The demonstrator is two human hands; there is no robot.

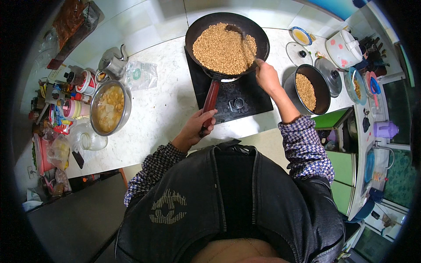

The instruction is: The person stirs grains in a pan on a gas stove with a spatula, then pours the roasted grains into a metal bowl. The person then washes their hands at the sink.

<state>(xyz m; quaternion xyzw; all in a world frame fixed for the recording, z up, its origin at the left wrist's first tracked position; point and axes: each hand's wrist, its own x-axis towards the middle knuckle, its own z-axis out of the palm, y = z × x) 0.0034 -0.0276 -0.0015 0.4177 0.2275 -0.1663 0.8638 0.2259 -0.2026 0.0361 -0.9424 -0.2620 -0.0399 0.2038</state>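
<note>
My left hand (197, 126) is closed around the reddish-brown handle (211, 97) of a dark wok (263, 46). The wok sits on a black cooktop (235, 105) and holds a heap of pale tan beans or nuts (218, 49). In my right hand (267, 76) is the handle of a metal spatula or ladle (245, 41), blurred, its dark head among the beans at the wok's upper right. Just right of my right forearm stands a dark deep pot (289, 87) with more of the same beans (305, 92) inside.
Beyond the pot lie a glass lid (293, 54), a metal lid (329, 79), a bowl of yellow liquid (301, 35) and a white rice cooker (343, 49). At left are a steel bowl of food (127, 115), a kettle (111, 62), a plastic bag (141, 75) and a glass jar (95, 141).
</note>
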